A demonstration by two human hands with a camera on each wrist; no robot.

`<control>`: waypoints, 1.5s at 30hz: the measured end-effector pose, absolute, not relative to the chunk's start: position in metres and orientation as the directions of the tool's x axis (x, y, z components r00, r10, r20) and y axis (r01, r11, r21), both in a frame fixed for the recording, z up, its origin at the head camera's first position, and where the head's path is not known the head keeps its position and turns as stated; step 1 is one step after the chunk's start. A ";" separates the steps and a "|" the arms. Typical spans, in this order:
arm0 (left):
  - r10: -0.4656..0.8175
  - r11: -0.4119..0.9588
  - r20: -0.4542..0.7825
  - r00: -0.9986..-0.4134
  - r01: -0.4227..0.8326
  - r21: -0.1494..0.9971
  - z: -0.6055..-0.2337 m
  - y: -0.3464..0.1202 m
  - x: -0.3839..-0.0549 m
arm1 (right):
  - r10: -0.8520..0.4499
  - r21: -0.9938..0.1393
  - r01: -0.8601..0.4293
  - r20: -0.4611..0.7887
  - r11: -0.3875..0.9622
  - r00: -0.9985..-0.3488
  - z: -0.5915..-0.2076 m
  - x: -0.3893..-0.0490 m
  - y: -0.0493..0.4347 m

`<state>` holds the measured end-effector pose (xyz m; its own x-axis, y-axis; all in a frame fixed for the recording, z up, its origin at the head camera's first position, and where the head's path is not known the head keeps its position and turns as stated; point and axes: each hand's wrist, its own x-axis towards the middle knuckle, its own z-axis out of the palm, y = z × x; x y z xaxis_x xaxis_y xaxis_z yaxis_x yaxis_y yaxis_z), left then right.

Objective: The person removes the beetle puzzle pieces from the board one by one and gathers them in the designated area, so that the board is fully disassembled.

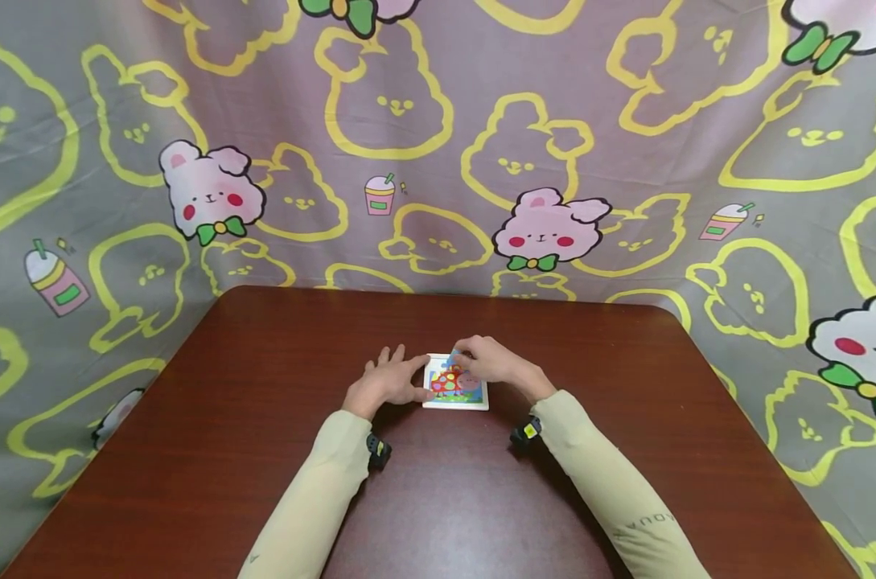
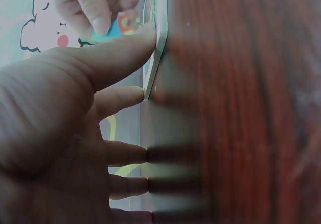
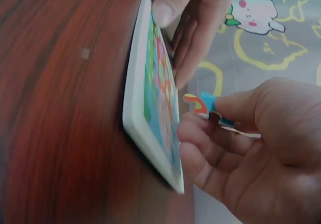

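A small jigsaw puzzle in a white frame (image 1: pixel 455 406) lies flat on the table, its picture showing a red, spotted ladybug-like figure over green and blue. My left hand (image 1: pixel 388 381) rests at the left side of the frame. Its thumb (image 2: pixel 133 45) touches the near edge, and the other fingers are spread with their tips down on the tabletop. Above the far right part of the puzzle, my right hand (image 1: pixel 490 359) pinches a blue puzzle piece (image 3: pixel 206 103) with a red and yellow patch between thumb and fingers. A pale thin edge shows under the thumb in the right wrist view.
The dark red-brown wooden table (image 1: pixel 264 338) extends around the puzzle on all sides. A grey curtain (image 1: pixel 438 185) with cartoon bears and yellow outlines hangs behind and beside it. Dark wrist-worn devices (image 1: pixel 526 433) sit at both cuffs.
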<state>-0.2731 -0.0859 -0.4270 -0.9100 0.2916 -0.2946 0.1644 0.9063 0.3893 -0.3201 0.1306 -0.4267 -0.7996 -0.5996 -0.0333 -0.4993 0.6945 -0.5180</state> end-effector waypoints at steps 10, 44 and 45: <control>0.292 0.902 -0.290 -0.911 0.161 0.400 -0.428 -0.086 -0.273 | -0.553 -0.551 -0.434 -0.063 0.713 -0.831 -0.421 -0.325 0.164; 0.283 0.898 -0.301 -0.911 0.141 0.417 -0.429 -0.086 -0.274 | -0.498 -0.550 -0.316 -0.217 0.773 -0.839 -0.419 -0.343 0.240; 0.283 0.897 -0.301 -0.911 0.140 0.418 -0.429 -0.086 -0.274 | -0.498 -0.551 -0.312 -0.224 0.774 -0.838 -0.419 -0.344 0.241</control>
